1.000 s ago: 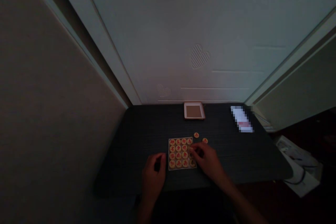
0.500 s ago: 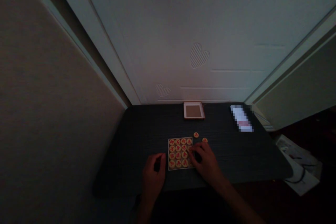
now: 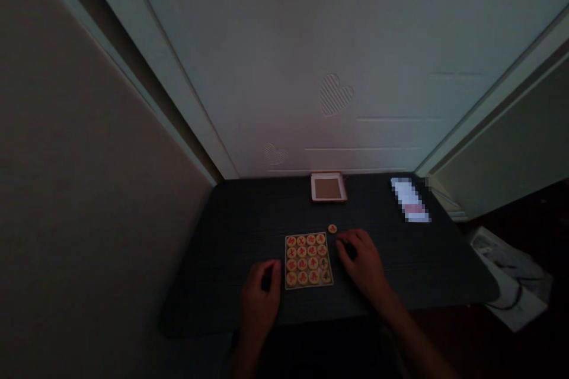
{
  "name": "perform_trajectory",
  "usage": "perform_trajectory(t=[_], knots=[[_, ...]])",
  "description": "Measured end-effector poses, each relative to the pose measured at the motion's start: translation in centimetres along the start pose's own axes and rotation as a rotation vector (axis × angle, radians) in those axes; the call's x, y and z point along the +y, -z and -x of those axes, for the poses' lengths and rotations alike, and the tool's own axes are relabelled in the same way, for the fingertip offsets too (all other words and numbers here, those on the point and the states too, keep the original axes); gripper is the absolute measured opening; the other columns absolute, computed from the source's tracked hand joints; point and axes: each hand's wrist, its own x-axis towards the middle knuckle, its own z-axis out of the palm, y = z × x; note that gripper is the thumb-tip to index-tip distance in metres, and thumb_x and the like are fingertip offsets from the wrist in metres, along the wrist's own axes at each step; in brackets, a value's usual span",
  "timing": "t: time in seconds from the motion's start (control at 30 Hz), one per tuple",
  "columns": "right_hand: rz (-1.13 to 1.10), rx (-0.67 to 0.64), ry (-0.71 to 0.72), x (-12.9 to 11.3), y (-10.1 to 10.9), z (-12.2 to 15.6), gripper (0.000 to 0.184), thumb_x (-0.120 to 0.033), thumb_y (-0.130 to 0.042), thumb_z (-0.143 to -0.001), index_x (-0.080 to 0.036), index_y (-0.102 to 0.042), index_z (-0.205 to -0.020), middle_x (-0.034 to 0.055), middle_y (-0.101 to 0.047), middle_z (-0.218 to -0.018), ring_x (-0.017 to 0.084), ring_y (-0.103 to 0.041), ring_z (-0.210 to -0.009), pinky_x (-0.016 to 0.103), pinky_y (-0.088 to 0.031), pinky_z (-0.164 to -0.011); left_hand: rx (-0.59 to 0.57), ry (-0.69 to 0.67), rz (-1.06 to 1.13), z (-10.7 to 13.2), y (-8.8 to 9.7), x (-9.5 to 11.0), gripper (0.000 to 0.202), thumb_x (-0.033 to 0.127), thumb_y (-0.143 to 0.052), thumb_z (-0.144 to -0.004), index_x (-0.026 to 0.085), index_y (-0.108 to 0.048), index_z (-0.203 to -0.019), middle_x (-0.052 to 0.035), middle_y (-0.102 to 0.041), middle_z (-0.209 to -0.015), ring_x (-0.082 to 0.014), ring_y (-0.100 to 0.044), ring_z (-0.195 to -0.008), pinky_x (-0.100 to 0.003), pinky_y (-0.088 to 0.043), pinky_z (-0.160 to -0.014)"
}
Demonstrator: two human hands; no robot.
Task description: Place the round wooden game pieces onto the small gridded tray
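A shallow square box [image 3: 308, 285] on the dark table holds rows of round Chinese chess pieces [image 3: 302, 253]. Most bear red characters; two at the lower right bear dark ones. My left hand [image 3: 261, 293] rests just left of the box, fingers curled, thumb tip against the index finger, nothing visible in it. Right of the box is my right hand [image 3: 362, 260], its thumb and index finger a little apart, with no piece visible between them. One loose Chinese chess piece [image 3: 332, 229] lies just beyond these fingertips, near the box's far right corner.
At the table's back edge, against the pale panel with embossed hearts, lies a box lid [image 3: 328, 188], inner side up. A lit phone [image 3: 409, 200], blurred out, is at the back right. White papers or a bag [image 3: 511, 281] lie low beyond the table's right edge.
My right hand has moved from the box to the right and slightly away, uncovering the box's right column. It now covers the spot of the second loose piece. My left hand stays put.
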Motion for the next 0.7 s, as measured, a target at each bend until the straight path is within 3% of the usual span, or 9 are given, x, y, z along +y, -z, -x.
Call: perform_trajectory(t=[0.17,0.33,0.53,0.63,0.7], knots=[[0.056,-0.012,-0.007,2.8,1.1,-0.6,0.026,-0.028,-0.066,-0.090,-0.023,-0.069,-0.116,0.0118,-0.070,-0.113,0.032,-0.062,-0.109,0.052,-0.049,-0.099,-0.005,-0.004,0.003,0.0,0.0,-0.3,0.029,0.047,-0.056,-0.095,0.022,-0.071,-0.096,-0.0062,-0.076,-0.092,-0.0245,-0.073,-0.084,-0.038,-0.058,-0.080],[0.011,-0.034,0.002,3.6,1.0,-0.1,0.018,-0.027,-0.066,-0.090,-0.024,-0.072,-0.108,0.0091,-0.074,-0.108,0.031,-0.065,-0.104,0.052,-0.050,-0.096,0.023,-0.015,-0.002,-0.1,-0.2,-0.2,0.031,0.048,-0.056,-0.095,0.022,-0.072,-0.095,-0.0067,-0.076,-0.090,-0.0244,-0.073,-0.081,-0.038,-0.059,-0.078],[-0.055,-0.026,-0.011,2.3,1.5,0.9,0.020,-0.028,-0.065,-0.091,-0.024,-0.071,-0.110,0.0089,-0.075,-0.107,0.029,-0.068,-0.100,0.047,-0.055,-0.091,0.062,-0.025,-0.016,-0.1,0.4,0.6,0.033,0.050,-0.056,-0.094,0.021,-0.072,-0.092,-0.0064,-0.077,-0.087,-0.0237,-0.074,-0.079,-0.036,-0.059,-0.075],[-0.176,-0.079,-0.023,0.6,2.7,1.8,0.027,-0.030,-0.065,-0.092,-0.026,-0.068,-0.118,0.0077,-0.075,-0.105,0.025,-0.071,-0.091,0.040,-0.059,-0.083,0.119,0.018,0.011,0.7,0.8,1.9,0.036,0.053,-0.057,-0.093,0.021,-0.072,-0.093,-0.0056,-0.078,-0.083,-0.0231,-0.073,-0.074,-0.034,-0.060,-0.069],[-0.250,-0.115,-0.012,-0.8,3.5,2.5,0.030,-0.030,-0.066,-0.091,-0.027,-0.068,-0.120,0.0079,-0.075,-0.108,0.025,-0.072,-0.092,0.039,-0.060,-0.084,0.087,0.055,0.077,1.5,0.8,3.3,0.036,0.055,-0.059,-0.091,0.022,-0.073,-0.092,-0.0053,-0.078,-0.082,-0.0238,-0.074,-0.074,-0.033,-0.061,-0.066]])
